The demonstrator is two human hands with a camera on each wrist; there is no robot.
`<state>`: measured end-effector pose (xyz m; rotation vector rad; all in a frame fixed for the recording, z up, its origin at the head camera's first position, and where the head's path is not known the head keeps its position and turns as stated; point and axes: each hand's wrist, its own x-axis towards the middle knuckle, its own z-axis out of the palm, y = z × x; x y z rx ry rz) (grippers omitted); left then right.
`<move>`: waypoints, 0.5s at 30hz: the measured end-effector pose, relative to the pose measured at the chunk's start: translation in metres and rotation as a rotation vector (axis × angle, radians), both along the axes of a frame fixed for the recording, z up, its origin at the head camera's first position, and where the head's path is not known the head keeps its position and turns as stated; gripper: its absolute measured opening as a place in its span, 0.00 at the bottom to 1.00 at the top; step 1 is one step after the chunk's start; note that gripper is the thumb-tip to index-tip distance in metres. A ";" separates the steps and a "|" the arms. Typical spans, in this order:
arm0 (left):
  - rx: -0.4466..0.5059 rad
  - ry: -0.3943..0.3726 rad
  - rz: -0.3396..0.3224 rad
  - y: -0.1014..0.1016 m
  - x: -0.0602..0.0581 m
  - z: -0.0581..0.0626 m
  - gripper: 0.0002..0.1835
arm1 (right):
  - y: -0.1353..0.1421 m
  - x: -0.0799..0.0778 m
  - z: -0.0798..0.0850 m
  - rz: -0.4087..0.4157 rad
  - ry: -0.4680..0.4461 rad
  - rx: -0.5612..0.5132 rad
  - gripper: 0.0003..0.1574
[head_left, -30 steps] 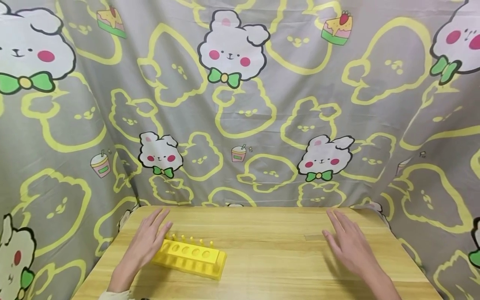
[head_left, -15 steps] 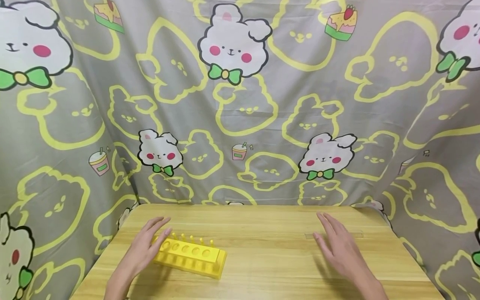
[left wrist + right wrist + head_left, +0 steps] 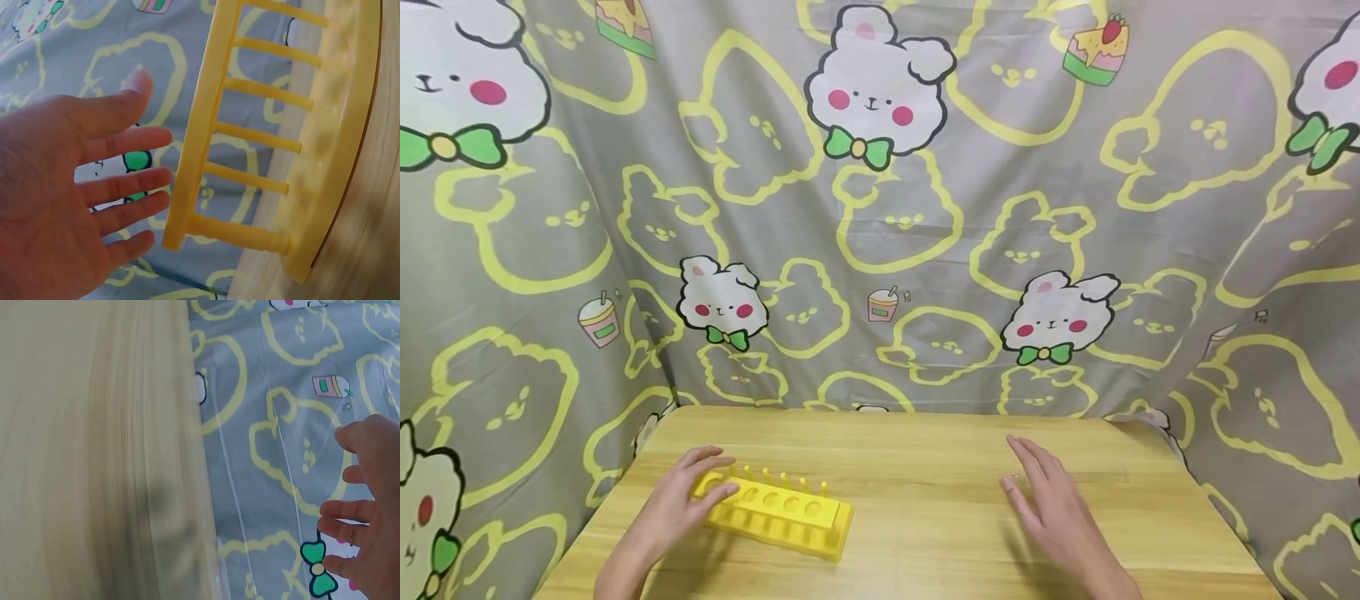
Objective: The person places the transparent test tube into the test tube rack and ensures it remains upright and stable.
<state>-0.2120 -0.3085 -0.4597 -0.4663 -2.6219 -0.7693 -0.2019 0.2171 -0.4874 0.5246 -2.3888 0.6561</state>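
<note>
A yellow test tube rack [image 3: 782, 510], with a row of round holes and thin upright pegs, stands on the left part of the table. My left hand [image 3: 673, 504] is at its left end, thumb overlapping the top in the head view. The left wrist view shows this hand [image 3: 94, 175] with fingers spread, fingertips close beside the rack's top plate [image 3: 203, 119] and nothing in the palm. My right hand [image 3: 1052, 512] hovers over the table's right side, fingers loosely extended and holding nothing. Behind its fingers lies a faint, clear narrow strip-like thing [image 3: 1105, 477].
The wooden table [image 3: 910, 450] ends at the back against a grey curtain [image 3: 917, 250] printed with rabbits and yellow outlines. The curtain also hangs along the left and right sides.
My left hand has come down toward the rack's left end, its thumb now over the top. The right hand has moved left and slightly nearer, uncovering part of the clear strip.
</note>
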 end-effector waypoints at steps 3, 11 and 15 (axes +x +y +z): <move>-0.029 0.027 -0.022 -0.002 0.000 -0.003 0.20 | -0.007 0.001 -0.001 0.014 0.000 -0.010 0.39; -0.077 0.072 -0.062 0.000 -0.003 -0.007 0.28 | -0.020 0.003 -0.003 0.021 0.012 -0.028 0.39; -0.093 0.109 -0.059 -0.002 -0.002 -0.010 0.28 | -0.027 0.004 -0.006 0.031 0.002 -0.023 0.38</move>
